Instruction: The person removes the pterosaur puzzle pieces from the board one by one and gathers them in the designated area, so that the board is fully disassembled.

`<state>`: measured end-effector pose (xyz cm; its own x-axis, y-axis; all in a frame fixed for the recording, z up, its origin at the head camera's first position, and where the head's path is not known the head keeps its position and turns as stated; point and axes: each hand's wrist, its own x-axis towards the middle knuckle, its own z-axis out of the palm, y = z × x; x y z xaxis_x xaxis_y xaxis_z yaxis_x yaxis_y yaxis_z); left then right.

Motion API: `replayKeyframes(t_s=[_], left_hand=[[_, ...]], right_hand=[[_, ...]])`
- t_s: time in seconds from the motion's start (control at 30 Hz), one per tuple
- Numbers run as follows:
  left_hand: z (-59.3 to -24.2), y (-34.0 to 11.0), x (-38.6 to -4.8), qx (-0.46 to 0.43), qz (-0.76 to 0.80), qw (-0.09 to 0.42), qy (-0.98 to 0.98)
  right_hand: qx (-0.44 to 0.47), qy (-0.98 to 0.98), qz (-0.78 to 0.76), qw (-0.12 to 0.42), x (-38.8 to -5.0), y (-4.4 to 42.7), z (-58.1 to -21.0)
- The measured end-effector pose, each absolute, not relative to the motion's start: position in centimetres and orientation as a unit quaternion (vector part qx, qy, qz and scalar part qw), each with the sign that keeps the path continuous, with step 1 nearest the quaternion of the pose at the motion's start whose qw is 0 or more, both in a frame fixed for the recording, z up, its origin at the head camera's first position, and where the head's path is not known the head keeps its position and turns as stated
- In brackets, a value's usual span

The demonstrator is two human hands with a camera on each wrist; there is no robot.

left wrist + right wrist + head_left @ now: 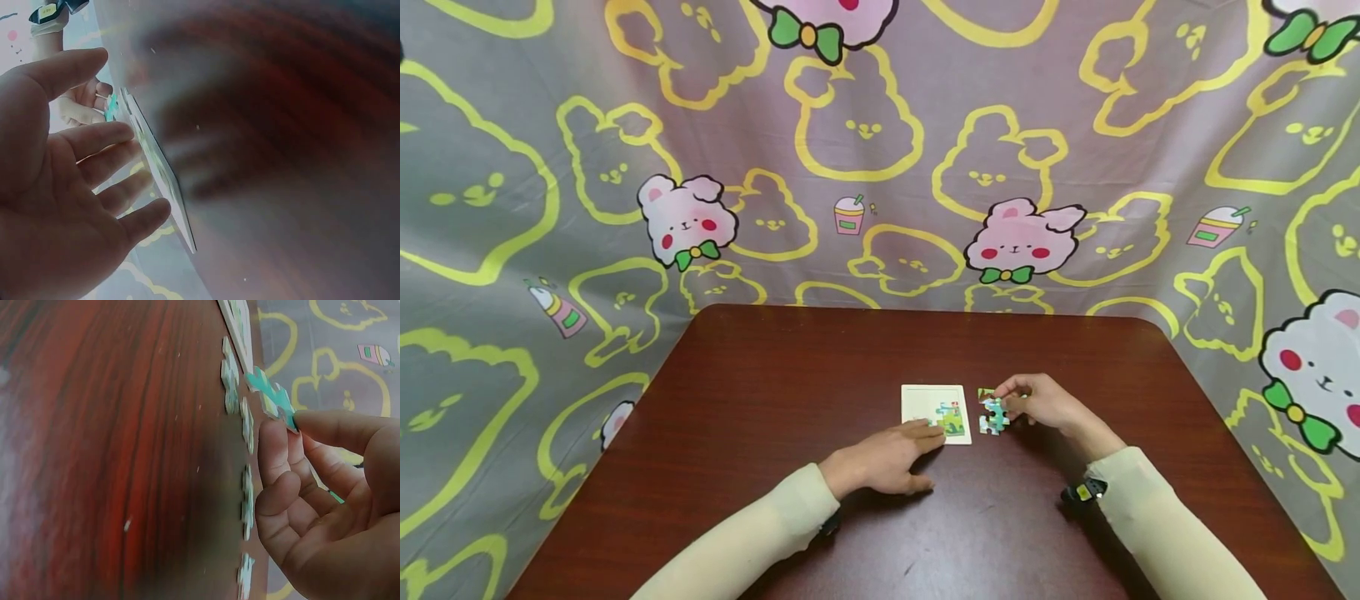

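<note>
A shallow cream puzzle tray (921,398) lies on the table, with some picture pieces (953,419) set in its right part. Across the tray's lower left side rests my left hand (886,458), its fingers fairly straight. In the left wrist view the fingertips meet the edge of the tray (178,209). Just right of the tray, my right hand (1047,406) pinches a teal jigsaw piece (273,397) between thumb and fingers, lifted off the table and tilted. Several loose jigsaw pieces (230,378) lie flat below and beside that hand.
The dark red-brown wooden table (790,367) extends around the tray on all sides. A patterned cloth (880,192) hangs behind the table and along its sides. Each wrist wears a small dark device, the right one (1084,492) showing plainly.
</note>
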<state>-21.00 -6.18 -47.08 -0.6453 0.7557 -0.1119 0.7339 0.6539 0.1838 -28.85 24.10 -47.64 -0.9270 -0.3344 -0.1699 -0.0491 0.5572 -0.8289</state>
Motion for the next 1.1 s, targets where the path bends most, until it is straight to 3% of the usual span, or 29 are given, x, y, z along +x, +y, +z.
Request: replayKeyframes(t_s=[0.23, 0.73, 1.1], left_hand=[[-47.3, -5.8, -21.1, 0.409, 0.065, 0.101, 0.905], [-47.6, -5.2, -21.4, 0.408, 0.065, 0.104, 0.905], [-47.3, -5.0, -21.5, 0.413, 0.069, 0.097, 0.903]], right_hand=[[-0.104, 0.871, -0.450, 0.168, -28.4, 25.6, -47.8], [-0.106, 0.887, -0.430, 0.134, -28.1, 26.5, -48.1], [-0.119, 0.892, -0.415, 0.136, -28.9, 23.9, -46.9]])
